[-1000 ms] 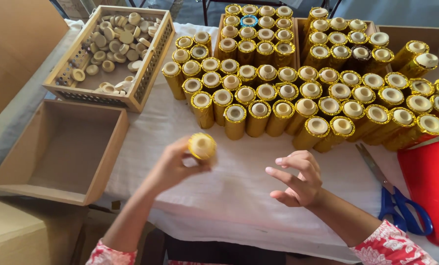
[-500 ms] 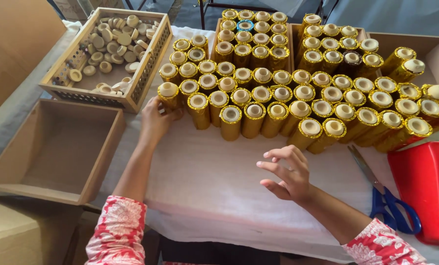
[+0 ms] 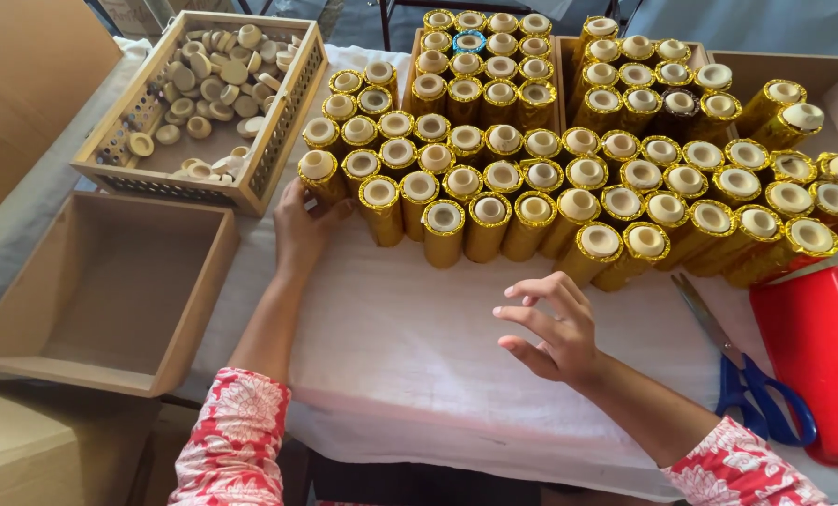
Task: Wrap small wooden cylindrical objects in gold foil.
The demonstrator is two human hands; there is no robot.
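We see our left hand (image 3: 299, 230) wrapped around the gold foil-wrapped tube (image 3: 319, 175) at the left end of the standing rows on the white-clothed desk (image 3: 409, 356); our right hand (image 3: 552, 328) hovers open, fingers spread, holding nothing.

Bright, even daylight, soft shadows only. Gold foil on the tubes (image 3: 494, 178) glints lightly; white cloth (image 3: 409, 347) near blown out. Sharp centre, wide-angle bending at edges, slight blur on fingers (image 3: 531, 309).

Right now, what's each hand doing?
Left hand: closed around the end gold tube.
Right hand: open, empty, above the white cloth.
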